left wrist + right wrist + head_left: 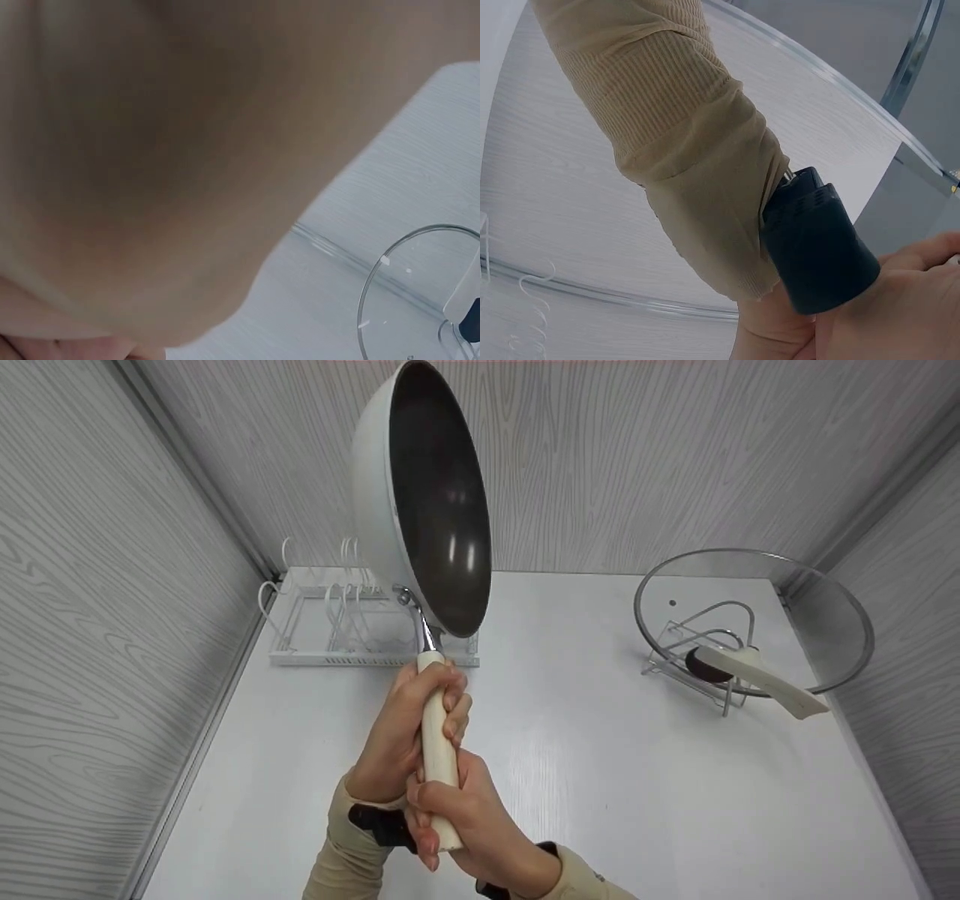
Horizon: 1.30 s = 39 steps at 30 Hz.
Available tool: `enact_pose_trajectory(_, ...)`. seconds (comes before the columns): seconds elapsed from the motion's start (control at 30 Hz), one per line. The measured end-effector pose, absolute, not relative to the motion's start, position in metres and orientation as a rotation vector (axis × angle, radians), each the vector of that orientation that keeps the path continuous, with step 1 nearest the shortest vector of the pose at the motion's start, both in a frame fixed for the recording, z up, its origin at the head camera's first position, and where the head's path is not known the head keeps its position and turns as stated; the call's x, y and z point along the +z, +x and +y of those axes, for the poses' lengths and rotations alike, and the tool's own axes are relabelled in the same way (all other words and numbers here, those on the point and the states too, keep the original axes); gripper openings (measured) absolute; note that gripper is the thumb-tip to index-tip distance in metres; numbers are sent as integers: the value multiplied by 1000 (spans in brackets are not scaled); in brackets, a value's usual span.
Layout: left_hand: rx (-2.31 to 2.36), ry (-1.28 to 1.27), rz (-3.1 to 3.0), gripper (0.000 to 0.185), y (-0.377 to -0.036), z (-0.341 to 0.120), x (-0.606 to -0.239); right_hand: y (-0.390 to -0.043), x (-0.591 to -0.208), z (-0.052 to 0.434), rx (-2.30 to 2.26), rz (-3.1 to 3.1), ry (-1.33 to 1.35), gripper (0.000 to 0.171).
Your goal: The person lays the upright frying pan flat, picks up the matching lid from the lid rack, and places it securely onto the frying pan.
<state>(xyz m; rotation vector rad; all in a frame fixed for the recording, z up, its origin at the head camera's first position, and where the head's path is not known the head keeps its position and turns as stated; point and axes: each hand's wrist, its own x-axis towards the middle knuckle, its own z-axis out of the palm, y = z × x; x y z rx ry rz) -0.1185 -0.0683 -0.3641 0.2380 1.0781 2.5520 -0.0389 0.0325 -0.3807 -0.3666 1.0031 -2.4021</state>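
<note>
A white pan (435,502) with a dark inside is held up in the air, tipped on its side with its inside facing right. Both hands grip its cream handle (437,735). My left hand (401,727) wraps the upper part near the metal neck. My right hand (472,817) wraps the lower end. The right wrist view shows the left arm's beige sleeve (682,142), a black wrist camera (821,251) and part of my right hand (900,315). A blurred near surface fills most of the left wrist view.
A glass lid (750,615) (405,292) with a cream handle (765,675) leans on a wire stand at the right. A white dish rack (337,622) sits at the back left, behind the pan. Grey walls enclose the white table (600,780) on three sides.
</note>
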Motion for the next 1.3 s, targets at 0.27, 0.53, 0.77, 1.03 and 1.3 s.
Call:
enact_pose_trajectory(0.27, 2552, 271, 944, 14, -124, -65, -367, -44, -383, 33, -2405, 1077, -382, 4)
enact_pose_trajectory(0.53, 2526, 230, 958, 12, -129, -60, -372, -45, -386, 35, -2416, 1106, -377, 9)
enact_pose_trajectory(0.77, 2517, 208, 854, 16, -132, -59, -373, -46, -389, 36, -2423, 1136, -372, 14)
enact_pose_trajectory(1.03, 2504, 212, 739, 18, -136, -60, -375, -48, -390, 35, -2414, 1160, -388, 15)
enact_pose_trajectory(1.3, 2488, 187, 611, 24, -141, -59, -379, -50, -393, 35, -2419, 1172, -399, 17)
